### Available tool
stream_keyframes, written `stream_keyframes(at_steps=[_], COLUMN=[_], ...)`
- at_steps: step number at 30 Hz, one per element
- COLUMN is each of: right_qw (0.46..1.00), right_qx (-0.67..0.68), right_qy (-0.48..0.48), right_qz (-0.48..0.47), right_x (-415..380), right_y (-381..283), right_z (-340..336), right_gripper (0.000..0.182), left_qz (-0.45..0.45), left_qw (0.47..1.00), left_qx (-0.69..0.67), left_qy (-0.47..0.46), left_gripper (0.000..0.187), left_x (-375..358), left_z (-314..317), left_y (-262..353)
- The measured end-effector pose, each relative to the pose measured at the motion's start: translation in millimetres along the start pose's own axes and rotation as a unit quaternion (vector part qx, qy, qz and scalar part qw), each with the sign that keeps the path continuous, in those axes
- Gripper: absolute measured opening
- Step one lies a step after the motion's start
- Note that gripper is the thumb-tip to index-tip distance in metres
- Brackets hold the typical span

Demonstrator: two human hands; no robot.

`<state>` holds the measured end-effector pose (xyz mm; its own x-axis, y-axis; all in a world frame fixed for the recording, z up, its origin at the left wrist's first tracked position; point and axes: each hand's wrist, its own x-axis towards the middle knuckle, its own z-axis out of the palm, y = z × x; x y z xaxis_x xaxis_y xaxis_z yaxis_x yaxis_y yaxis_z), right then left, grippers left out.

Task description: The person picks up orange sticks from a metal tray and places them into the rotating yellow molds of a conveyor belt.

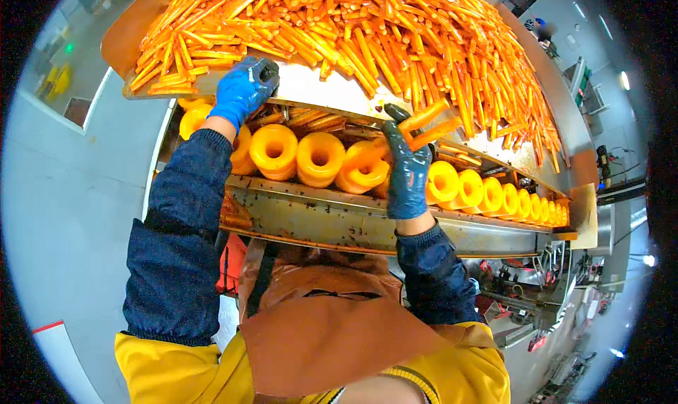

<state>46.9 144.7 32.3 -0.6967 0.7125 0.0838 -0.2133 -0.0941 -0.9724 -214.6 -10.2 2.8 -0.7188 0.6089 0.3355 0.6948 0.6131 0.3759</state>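
Long thin orange sticks (339, 22) with a wet sheen lie piled on a metal tray (311, 86). My right hand (409, 171), in a dark wet glove, grips a couple of orange sticks (431, 125) that point to the upper right. It is above a row of yellow funnel-shaped cups (321, 158) with round holes, and covers part of the row. My left hand (244, 90), in a blue glove, is at the tray's near edge beside the pile. Its fingers are curled closed, and whatever they hold, if anything, is hidden.
A metal ledge (318, 217) with dark specks runs in front of the cups. More sticks lie in the gap between tray and cups. A brown apron (332, 340) covers my front. Machinery (522, 284) stands at lower right; a person (544, 33) is far off at upper right.
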Motion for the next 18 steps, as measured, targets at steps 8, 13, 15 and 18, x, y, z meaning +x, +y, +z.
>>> stream_keyframes(at_steps=[8,13,15,18], right_qw=[0.992,0.955,0.945,0.958], right_qx=[-0.105,-0.283,-0.253,-0.269], right_qy=[-0.069,-0.066,-0.169,-0.089], right_qz=[-0.025,-0.061,-0.119,-0.041], right_x=[9.7,11.2,11.4,4.6], right_y=[30.4,34.3,39.1,17.0], right_z=[3.3,-1.0,5.4,-0.5], right_gripper=[0.031,0.023,0.019,0.019], left_qz=[0.001,-0.016,-0.012,-0.012], left_qw=[1.000,1.000,1.000,1.000], left_qx=[-0.026,-0.013,-0.011,-0.012], left_qy=[0.007,0.014,0.011,0.001], left_gripper=[0.026,0.025,0.026,0.028], left_x=[-0.3,-2.7,-2.8,-3.1], left_z=[0.3,-3.2,-3.7,-4.9], left_y=[-1.1,6.3,6.8,6.2])
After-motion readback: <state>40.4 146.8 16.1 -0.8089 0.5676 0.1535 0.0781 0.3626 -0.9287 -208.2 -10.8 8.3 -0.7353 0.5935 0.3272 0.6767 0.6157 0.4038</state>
